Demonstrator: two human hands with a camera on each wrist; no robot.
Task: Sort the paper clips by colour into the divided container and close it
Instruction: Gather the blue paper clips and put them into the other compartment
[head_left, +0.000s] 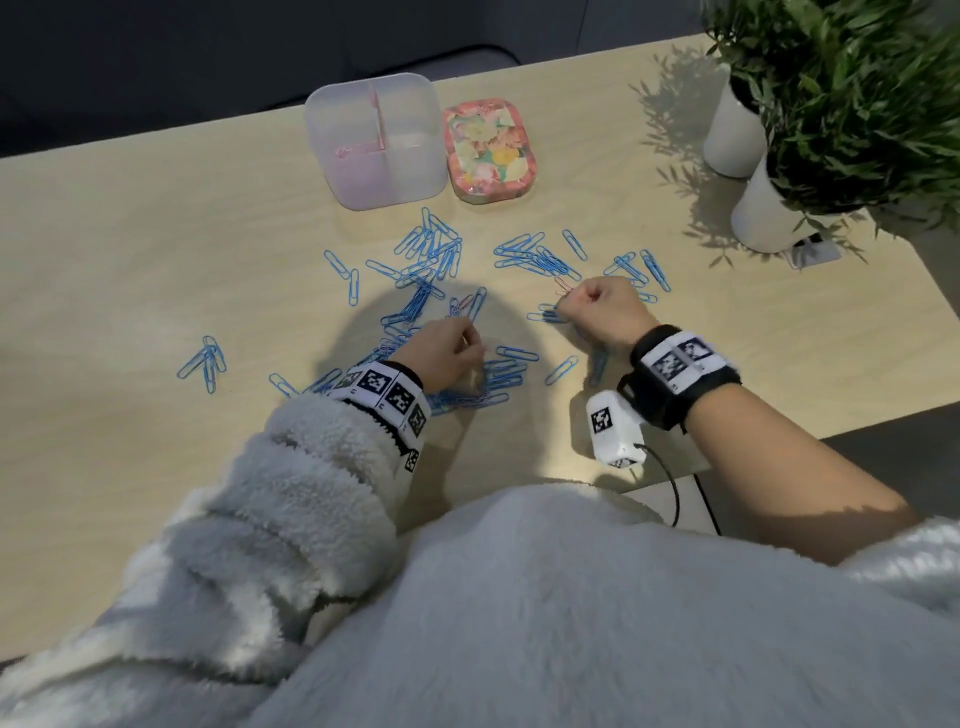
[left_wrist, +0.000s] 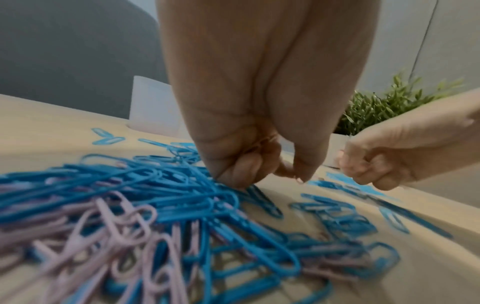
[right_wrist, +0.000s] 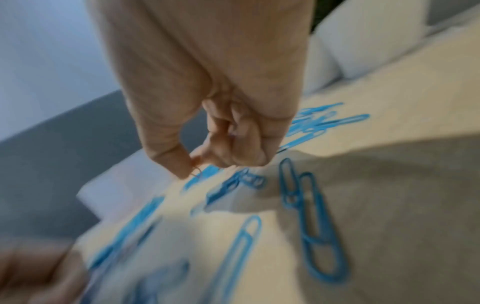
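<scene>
Both our hands work low over the wooden table (head_left: 130, 249). Our right hand (head_left: 602, 309) has its fingers curled, and thumb and forefinger pinch a pink paper clip (head_left: 562, 285) just clear of the surface; the right wrist view is blurred, so we see only a thin loop at the thumb tip. Our left hand (head_left: 447, 353) is curled too, fingertips down among the blue paper clips (head_left: 535, 257); whether it grips one we cannot tell, since the knuckles hide the pads. Its wrist view shows pink paper clips (left_wrist: 85, 242) mixed under blue ones, smeared by motion. More blue ones lie scattered around and between the hands. Well beyond both hands stands the translucent divided container (head_left: 376, 140), open, with pink clips faint inside its near left compartment. Its floral lid (head_left: 488, 148) lies just beside it on the right. Two potted plants (head_left: 852, 88) are cut off at the table's far right corner
</scene>
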